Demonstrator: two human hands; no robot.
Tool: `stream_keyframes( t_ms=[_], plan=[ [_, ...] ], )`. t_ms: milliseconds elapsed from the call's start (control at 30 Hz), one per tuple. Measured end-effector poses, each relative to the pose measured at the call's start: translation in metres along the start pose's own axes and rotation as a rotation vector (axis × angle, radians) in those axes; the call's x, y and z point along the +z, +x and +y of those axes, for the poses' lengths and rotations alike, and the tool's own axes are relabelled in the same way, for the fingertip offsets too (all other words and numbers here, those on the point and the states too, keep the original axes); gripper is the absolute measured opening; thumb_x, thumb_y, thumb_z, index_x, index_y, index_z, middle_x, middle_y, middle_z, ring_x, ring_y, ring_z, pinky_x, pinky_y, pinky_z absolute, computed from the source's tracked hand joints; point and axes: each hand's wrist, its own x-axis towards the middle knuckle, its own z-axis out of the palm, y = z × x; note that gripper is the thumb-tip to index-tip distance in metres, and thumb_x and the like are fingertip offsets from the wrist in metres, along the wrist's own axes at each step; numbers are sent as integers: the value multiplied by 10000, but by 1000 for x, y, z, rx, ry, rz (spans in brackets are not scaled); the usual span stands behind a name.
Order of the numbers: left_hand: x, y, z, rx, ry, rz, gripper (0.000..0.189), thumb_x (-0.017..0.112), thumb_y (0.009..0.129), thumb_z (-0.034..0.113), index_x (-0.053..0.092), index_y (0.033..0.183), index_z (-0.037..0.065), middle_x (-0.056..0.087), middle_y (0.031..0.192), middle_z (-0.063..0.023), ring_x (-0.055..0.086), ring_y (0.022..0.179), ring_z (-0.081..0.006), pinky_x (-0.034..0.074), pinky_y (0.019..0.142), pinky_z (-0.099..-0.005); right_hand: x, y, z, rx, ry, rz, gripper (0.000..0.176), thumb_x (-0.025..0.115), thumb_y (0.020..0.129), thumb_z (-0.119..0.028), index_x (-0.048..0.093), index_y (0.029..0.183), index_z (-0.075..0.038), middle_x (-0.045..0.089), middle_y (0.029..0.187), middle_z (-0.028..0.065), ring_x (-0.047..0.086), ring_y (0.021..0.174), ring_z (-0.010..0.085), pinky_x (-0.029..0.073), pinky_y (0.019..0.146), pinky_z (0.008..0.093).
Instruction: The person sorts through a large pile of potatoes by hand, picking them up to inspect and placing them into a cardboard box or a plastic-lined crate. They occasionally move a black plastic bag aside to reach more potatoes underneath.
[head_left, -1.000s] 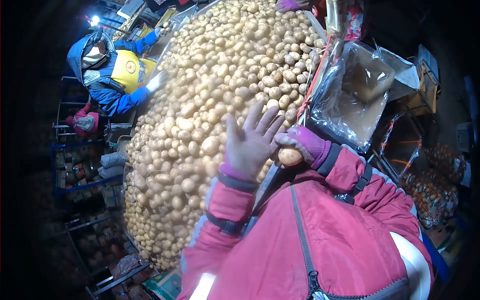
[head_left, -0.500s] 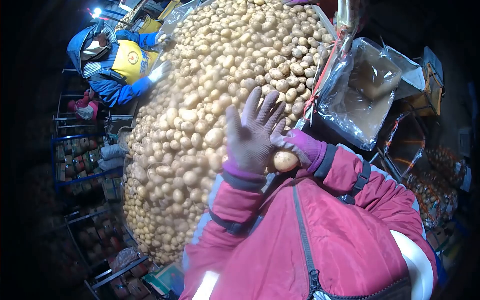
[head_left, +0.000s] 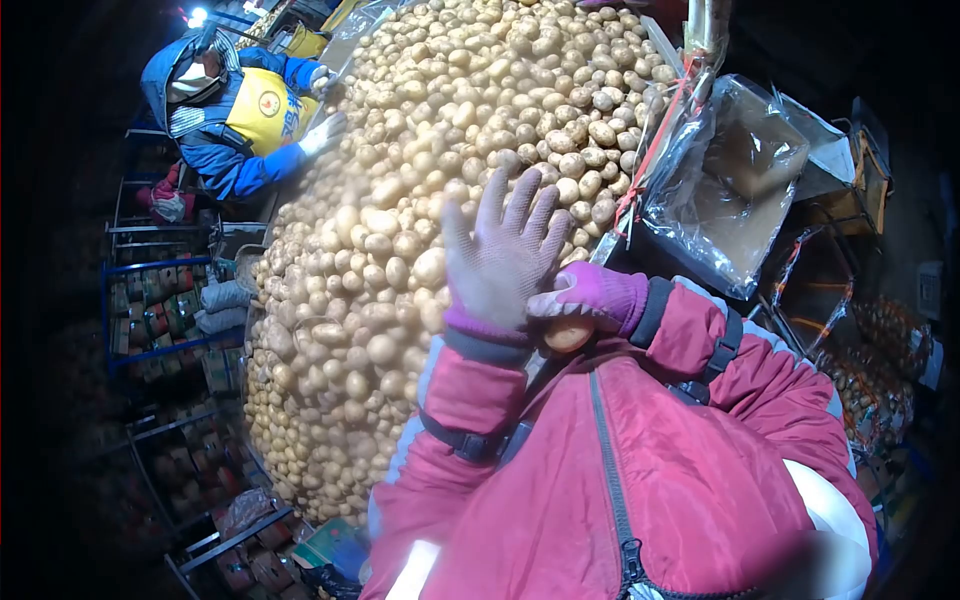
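My left hand (head_left: 508, 255), in a grey and purple glove, is held up over the pile with the palm toward me and the fingers spread. Nothing lies in its palm. In a purple glove, my right hand (head_left: 598, 298) is closed around a potato (head_left: 567, 333), which shows partly below the fingers, close to my jacket. The right thumb and fingertips overlap the heel of my left palm. Behind both hands spreads a large heap of loose potatoes (head_left: 385, 245) of mixed sizes.
A person in a blue jacket and yellow apron (head_left: 262, 105) works at the heap's far left, gloved hands at its edge. To the right stands a plastic-lined box (head_left: 735, 180) beside a red-strapped post (head_left: 660, 150). Crates on blue racks (head_left: 160, 300) line the left.
My right hand has slid left, further over the heel of my left palm. The potato has turned and is more covered. The other person appears slightly further right.
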Motion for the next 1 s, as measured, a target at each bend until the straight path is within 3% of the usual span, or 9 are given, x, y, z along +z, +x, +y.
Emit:
stream_keyframes(
  t_ms=[100,200,400,667,767,833,900,967,1000],
  plan=[
    [-12,4,2,-9,-79,-25,590,350,1015,575,388,1512,258,311,1641,-24,272,1512,-252,153,1161,-688,2,-1,-6,17,-37,14,291,628,977,-261,726,1017,10,709,829,70,620,712,128,487,673,325],
    [-14,6,2,13,171,-4,559,311,1023,568,405,1491,278,320,1637,4,266,1516,-249,129,1163,-689,0,1,-4,-32,-143,-9,304,635,975,-272,733,968,16,703,800,81,627,712,137,490,667,327],
    [-3,4,-3,83,-22,83,803,454,986,658,326,1548,98,409,1524,-181,415,1375,-335,356,1152,-521,6,-4,-8,-9,-50,63,346,665,970,-301,725,912,35,708,811,89,637,721,153,501,666,324],
    [1,0,-3,102,92,73,820,463,988,647,274,1573,105,338,1572,-177,343,1430,-341,307,1181,-521,5,-3,6,-30,-133,27,345,692,951,-313,723,953,31,730,891,78,673,828,146,514,702,323],
    [2,-1,-1,93,179,109,821,492,986,629,251,1587,125,299,1603,-160,299,1464,-326,267,1200,-516,10,-1,18,-24,52,-20,306,695,941,-285,727,1011,12,733,921,88,676,849,158,518,716,332],
    [6,-3,-2,100,274,140,826,509,983,619,236,1596,139,282,1618,-148,264,1488,-314,242,1209,-512,5,8,29,-375,-313,-40,285,683,941,-279,727,1017,-8,729,914,103,679,846,182,517,723,346],
    [13,-2,-4,138,402,159,835,522,978,617,223,1603,151,270,1629,-138,223,1512,-300,218,1216,-509,5,8,31,-403,-358,-37,269,671,942,-279,725,1008,-23,721,899,122,679,832,216,514,718,367],
    [13,-6,-2,163,443,151,701,514,1019,502,296,1580,142,317,1605,-130,306,1485,-289,324,1180,-451,11,4,25,-112,-80,-3,260,658,945,-285,722,984,-36,710,876,145,678,807,259,509,701,395],
    [9,-7,-1,159,473,119,659,509,1029,468,323,1569,139,336,1594,-126,341,1469,-284,360,1162,-425,12,6,24,-124,-159,-13,267,654,946,-292,719,968,-34,704,865,152,675,798,266,506,697,401]
  ],
)
